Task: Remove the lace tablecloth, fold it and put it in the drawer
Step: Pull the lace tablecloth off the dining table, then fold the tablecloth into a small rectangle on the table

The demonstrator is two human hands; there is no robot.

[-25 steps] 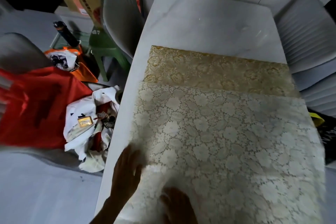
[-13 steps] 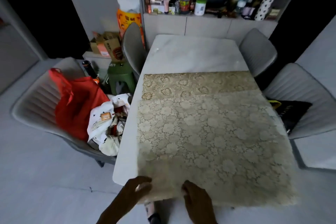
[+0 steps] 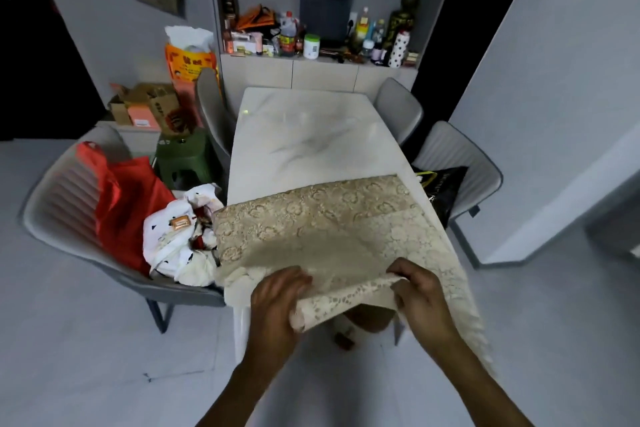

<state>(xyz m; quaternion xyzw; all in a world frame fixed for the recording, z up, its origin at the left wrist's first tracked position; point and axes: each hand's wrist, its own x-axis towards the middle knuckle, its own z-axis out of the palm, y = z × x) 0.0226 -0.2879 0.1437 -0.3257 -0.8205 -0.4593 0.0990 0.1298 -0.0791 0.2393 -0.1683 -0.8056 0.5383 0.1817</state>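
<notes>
Lace tablecloth (image 3: 311, 218) is lying over the near end of the white marble surface (image 3: 304, 135), already doubled on itself, with its near edge coming up off the end of the surface in both hands. Its right side is hanging past the edge and trailing down toward the floor, and its left corner is overhanging next to the cluttered chair (image 3: 59, 204).

Judging by the way it is sagging and rolling, the cloth is looking light, thin and very soft, with no stiffness to hold a fold by itself. The open weave is likely to be snagging on fingernails or on the corner of the surface, so a hard tug is looking risky. On polished stone it is probably sliding easily, which is helping the removal but making a neat fold harder to keep. The best places to hold are seeming to be the two near corners or the doubled edge, taken through all layers together and kept taut between the hands.

The left hand (image 3: 277, 298) is curling around the rolled near edge, its grip narrow and closed on the lace, thumb on top. The right hand (image 3: 420, 288) is pinching the same edge further along, fingers bent over the top and closed tight on the fabric. Between the two hands the edge is drooping slightly.

No drawer is plainly showing here; the cabinet (image 3: 322, 76) behind the surface is showing closed fronts only, and I cannot tell whether any is the drawer meant.
</notes>
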